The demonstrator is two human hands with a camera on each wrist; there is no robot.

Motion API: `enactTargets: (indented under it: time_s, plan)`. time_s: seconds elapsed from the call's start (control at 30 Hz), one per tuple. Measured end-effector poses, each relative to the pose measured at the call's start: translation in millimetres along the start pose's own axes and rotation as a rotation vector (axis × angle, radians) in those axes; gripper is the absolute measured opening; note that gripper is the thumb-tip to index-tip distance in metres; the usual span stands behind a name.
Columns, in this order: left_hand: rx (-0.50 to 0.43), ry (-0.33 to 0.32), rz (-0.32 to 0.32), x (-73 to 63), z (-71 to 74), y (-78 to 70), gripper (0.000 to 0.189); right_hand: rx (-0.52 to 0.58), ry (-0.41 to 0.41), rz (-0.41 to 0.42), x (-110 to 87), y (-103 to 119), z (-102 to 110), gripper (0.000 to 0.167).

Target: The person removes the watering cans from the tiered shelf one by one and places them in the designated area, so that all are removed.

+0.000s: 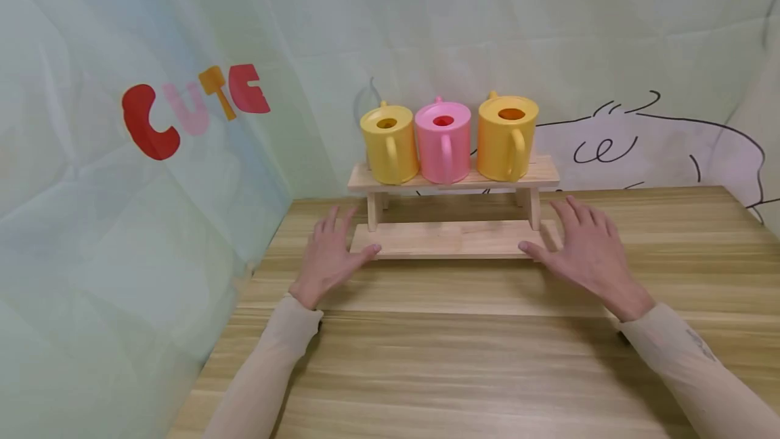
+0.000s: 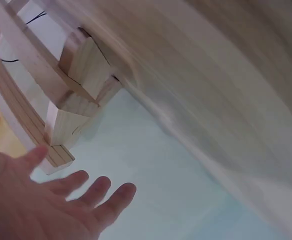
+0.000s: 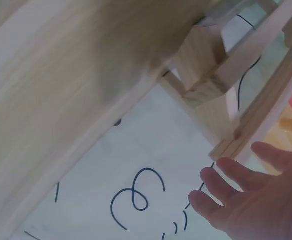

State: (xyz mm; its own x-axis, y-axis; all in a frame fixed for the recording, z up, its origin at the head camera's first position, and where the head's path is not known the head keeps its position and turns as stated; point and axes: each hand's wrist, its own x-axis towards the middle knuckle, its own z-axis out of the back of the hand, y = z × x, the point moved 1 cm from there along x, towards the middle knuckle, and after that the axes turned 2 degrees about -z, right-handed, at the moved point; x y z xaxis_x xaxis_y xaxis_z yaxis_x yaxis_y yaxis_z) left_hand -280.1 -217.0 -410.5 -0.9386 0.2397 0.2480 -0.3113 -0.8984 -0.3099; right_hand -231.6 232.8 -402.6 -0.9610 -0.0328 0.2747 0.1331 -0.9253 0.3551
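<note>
A small two-tier wooden stand (image 1: 451, 239) sits toward the back of the table. On its upper shelf stand a yellow watering can or mug (image 1: 388, 144) at left, a pink one (image 1: 443, 144) in the middle and a larger yellow one (image 1: 508, 141) at right, each with a handle and a round hole in the top. My left hand (image 1: 332, 253) is spread beside the stand's left end, thumb by the lower board. My right hand (image 1: 585, 253) spreads likewise at the right end. Both wrist views show extended fingers near the stand's ends, holding nothing.
The wood-grain table (image 1: 463, 364) reaches toward me in front of the stand. Behind it hangs a pale curtain (image 1: 390, 12) with a line drawing. Coloured letters (image 1: 151, 122) mark the left side of the cloth.
</note>
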Motion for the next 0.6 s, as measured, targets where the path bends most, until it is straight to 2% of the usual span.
enactTargets:
  time_s: [0.2,0.43,0.6]
  plan:
    - [-0.155,-0.003,0.092,4.0,0.4,-0.3,0.098,0.15,-0.084,-0.041,2.0,13.5,11.1,0.099]
    - [-0.453,0.082,0.246,7.6,-2.8,5.8,0.098,0.369,-0.13,-0.094,7.4,30.7,19.8,0.078]
    - [-0.524,0.133,0.296,9.6,-3.1,8.9,0.099,0.48,-0.173,-0.093,17.2,41.1,27.5,0.064]
